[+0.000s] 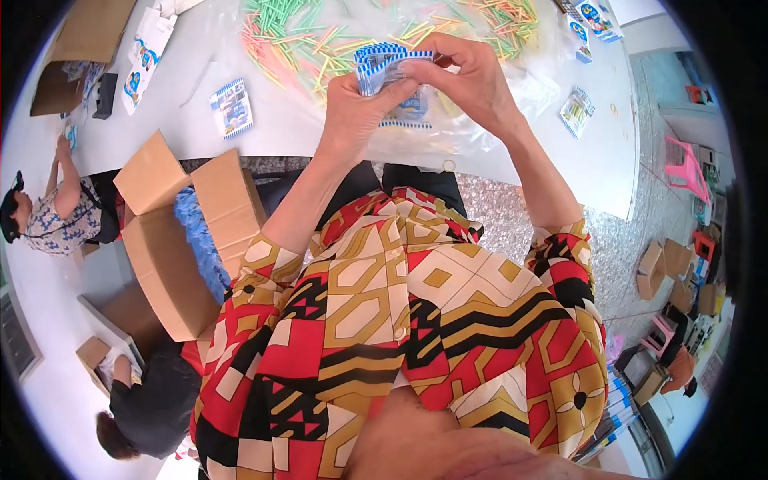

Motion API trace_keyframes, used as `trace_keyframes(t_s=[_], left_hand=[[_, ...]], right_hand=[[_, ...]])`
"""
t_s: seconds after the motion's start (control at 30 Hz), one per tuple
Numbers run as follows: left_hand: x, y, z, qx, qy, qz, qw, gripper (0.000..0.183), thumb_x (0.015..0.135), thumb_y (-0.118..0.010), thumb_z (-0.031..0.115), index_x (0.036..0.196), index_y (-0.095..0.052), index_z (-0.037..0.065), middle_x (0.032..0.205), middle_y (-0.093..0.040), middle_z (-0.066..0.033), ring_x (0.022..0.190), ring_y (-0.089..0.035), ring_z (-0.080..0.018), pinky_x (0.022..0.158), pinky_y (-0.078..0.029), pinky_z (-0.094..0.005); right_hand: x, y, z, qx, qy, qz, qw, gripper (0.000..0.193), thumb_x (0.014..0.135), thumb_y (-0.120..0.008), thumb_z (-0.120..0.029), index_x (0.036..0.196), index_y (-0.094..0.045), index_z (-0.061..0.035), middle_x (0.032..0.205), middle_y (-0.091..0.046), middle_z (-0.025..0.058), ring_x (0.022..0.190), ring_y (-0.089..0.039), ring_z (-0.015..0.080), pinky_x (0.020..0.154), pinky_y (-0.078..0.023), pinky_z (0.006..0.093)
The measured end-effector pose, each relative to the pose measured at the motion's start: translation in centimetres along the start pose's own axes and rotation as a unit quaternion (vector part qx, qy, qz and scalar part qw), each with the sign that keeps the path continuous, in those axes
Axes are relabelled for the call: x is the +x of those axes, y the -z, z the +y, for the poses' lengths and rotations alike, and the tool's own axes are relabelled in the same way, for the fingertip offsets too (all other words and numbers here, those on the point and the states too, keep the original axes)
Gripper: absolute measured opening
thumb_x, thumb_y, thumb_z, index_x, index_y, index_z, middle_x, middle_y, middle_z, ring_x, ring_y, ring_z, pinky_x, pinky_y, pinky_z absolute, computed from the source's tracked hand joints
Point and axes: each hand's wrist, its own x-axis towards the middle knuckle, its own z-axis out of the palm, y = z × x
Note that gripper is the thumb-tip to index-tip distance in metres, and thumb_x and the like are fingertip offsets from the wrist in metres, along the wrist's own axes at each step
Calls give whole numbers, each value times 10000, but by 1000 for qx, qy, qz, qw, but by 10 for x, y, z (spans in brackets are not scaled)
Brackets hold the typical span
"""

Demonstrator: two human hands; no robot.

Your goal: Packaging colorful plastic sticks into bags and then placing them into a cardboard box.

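My left hand (352, 108) is closed round a stack of small clear plastic packets (374, 62) with blue-and-white striped edges. The fingers of my right hand (472, 76) pinch the upper right edge of the stack; whether they hold one packet or several I cannot make out. Under the stack, another striped packet (410, 112) shows partly between my hands. Just beyond them, thin pastel sticks (280, 36) in green, pink, orange and yellow lie spread on clear plastic sheeting (472, 136).
Striped packets lie on the white table (280, 128), one at left (231, 108), one at right (577, 112). A cardboard box (172, 272) with blue contents stands open at my left. Other people (64, 208) work at the left. A pink stool (686, 170) stands at far right.
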Motion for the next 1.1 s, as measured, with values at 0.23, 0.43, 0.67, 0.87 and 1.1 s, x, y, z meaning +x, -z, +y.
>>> trace_keyframes(t_s=[0.23,0.43,0.67,0.87,1.1], left_hand=[[-9,13,7,-12,12,-26,1000,202,776,-711,107,942,-668,1,847,-668,-39,743,-617,-86,677,-516,-242],[-11,13,9,67,-5,-41,997,220,752,-726,92,942,-670,-2,845,-670,-41,733,-608,-75,685,-504,-238],[2,15,-1,32,-31,13,999,227,720,-744,65,927,-673,6,811,-671,-34,704,-606,-75,668,-499,-234],[3,16,-1,46,-1,65,997,246,702,-728,2,936,-652,2,846,-663,-34,730,-606,-95,692,-496,-252],[-2,26,7,2,-14,63,998,222,726,-723,10,931,-636,8,827,-661,-43,698,-612,-93,597,-459,-227]], right_hand=[[-4,0,-6,-6,11,-4,1000,150,844,-623,-117,917,-643,12,763,-618,26,700,-533,84,642,-436,232],[-7,-2,-13,-10,18,4,1000,157,850,-607,-100,958,-632,12,814,-622,28,726,-538,85,680,-441,226],[4,7,-12,9,62,72,995,228,789,-657,-51,1013,-623,-26,969,-621,25,806,-556,93,691,-468,233],[1,14,-22,-11,82,71,994,281,747,-687,-43,1020,-623,-72,1061,-588,39,804,-555,99,659,-472,235],[24,60,67,-150,28,133,979,186,783,-645,-71,968,-627,-64,935,-632,44,733,-588,129,621,-480,258]])
